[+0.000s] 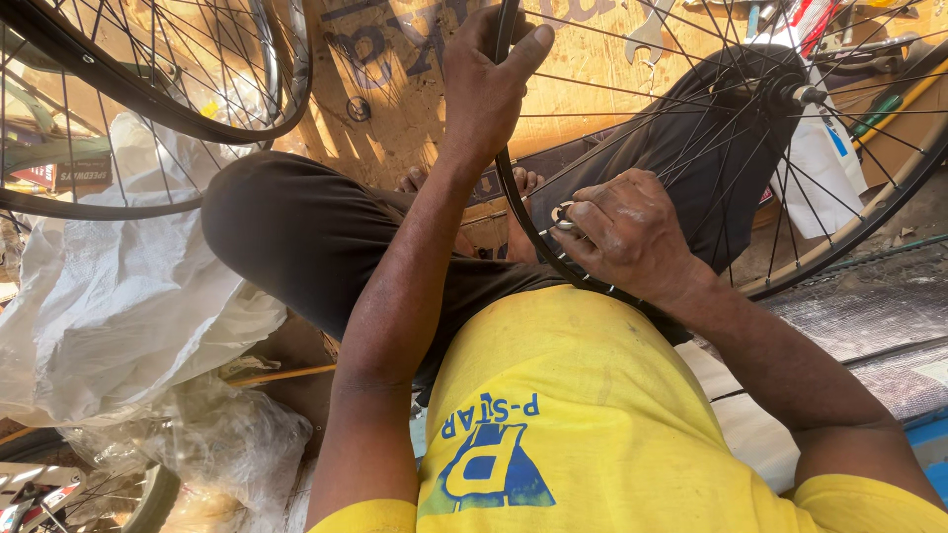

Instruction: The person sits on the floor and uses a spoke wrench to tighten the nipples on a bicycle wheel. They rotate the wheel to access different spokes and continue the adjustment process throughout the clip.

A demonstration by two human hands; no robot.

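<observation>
The person wears a bright yellow short-sleeved cotton T-shirt (602, 395) with a blue and green printed emblem on the chest, and dark brown-grey trousers (296, 232). Both forearms are bare, feet bare too.

light: hard daylight, bright, warm | source: from about 1 o'clock | shadows: thin spoke lines across wooden board (415, 89) at 12 o'clock, dark under trouser leg (296, 227) | glare: white plastic sheet (109, 296) at 9 o'clock near blown out | blur: slight softness on yellow shirt (573, 415) at 6 o'clock | distortion: wide-angle bending at edges
</observation>
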